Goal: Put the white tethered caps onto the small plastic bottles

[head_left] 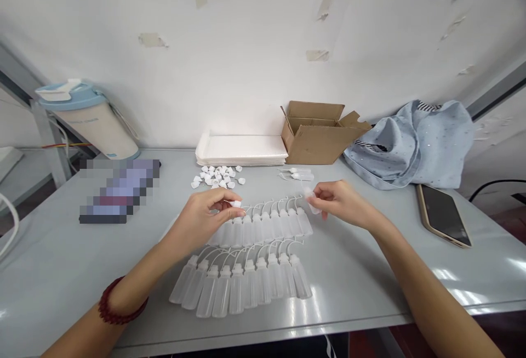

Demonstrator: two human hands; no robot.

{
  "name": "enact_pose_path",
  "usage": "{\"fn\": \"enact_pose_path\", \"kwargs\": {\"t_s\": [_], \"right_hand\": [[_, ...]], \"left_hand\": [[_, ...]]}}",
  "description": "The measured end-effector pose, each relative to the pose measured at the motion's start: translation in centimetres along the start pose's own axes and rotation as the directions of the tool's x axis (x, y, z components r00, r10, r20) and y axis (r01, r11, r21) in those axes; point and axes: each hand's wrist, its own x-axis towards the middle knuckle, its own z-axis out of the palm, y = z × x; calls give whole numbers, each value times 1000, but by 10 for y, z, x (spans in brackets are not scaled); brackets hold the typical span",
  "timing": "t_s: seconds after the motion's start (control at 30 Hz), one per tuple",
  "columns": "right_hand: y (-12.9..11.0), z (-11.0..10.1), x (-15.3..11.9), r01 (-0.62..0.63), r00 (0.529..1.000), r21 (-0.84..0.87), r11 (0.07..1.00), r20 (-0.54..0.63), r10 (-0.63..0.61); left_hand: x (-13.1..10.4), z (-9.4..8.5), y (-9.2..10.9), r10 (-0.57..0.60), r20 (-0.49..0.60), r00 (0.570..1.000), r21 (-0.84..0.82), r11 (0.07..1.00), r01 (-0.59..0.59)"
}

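Observation:
Between the thumb and fingers of my left hand (209,212) is a small white cap (235,204), held over the back row of bottles. My right hand (335,202) pinches a small translucent plastic bottle (314,204) beyond the right end of that row. Below my hands lie two rows of similar bottles, a back row (263,229) and a front row (237,292), each bottle with a thin curved tube at its neck. My left hand hides part of the back row. Loose white caps (222,174) lie in a pile behind my left hand.
Two more bottles (302,175) lie near an open cardboard box (314,141). Stacked white padded envelopes (246,149) lie against the wall. A tumbler (96,128) and a blurred-out phone-like device (123,191) are left; a blue cloth bag (427,144) and a phone (446,215) are right.

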Motion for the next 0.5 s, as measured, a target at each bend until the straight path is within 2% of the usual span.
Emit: {"fn": "enact_pose_path", "kwargs": {"t_s": [0.1,0.33,0.5], "right_hand": [[-9,10,-4,78,997,147,986,6,-80],[-30,37,-19,228,944,292,929,169,-285],[-37,47,-25,205,891,439,875,286,-353]], "left_hand": [[-2,5,5,-2,55,998,-74,997,6],[-11,17,15,-68,250,966,-196,973,119],[-15,19,21,4,309,951,-338,935,105]]}}
